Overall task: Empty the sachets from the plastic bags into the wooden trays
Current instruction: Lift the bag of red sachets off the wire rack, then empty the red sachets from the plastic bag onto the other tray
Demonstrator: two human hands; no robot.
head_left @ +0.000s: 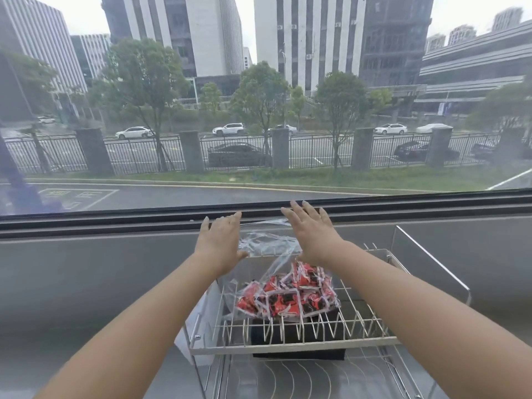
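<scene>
A clear plastic bag (266,243) hangs between my two hands above a wire rack (290,343). Its lower part bulges with several red-and-white sachets (290,298), which rest on the rack's prongs. My left hand (220,240) is raised at the bag's left side, fingers straight and pointing away from me, thumb touching the film. My right hand (312,234) is held the same way at the bag's right side, with the bag's upper edge stretched between the two hands. No wooden tray is in view.
A black box (296,334) sits under the rack's upper tier. A bent clear panel (431,260) stands at the right. The grey sill and window frame (115,223) run just beyond my fingertips. Something white (190,326) lies left of the rack.
</scene>
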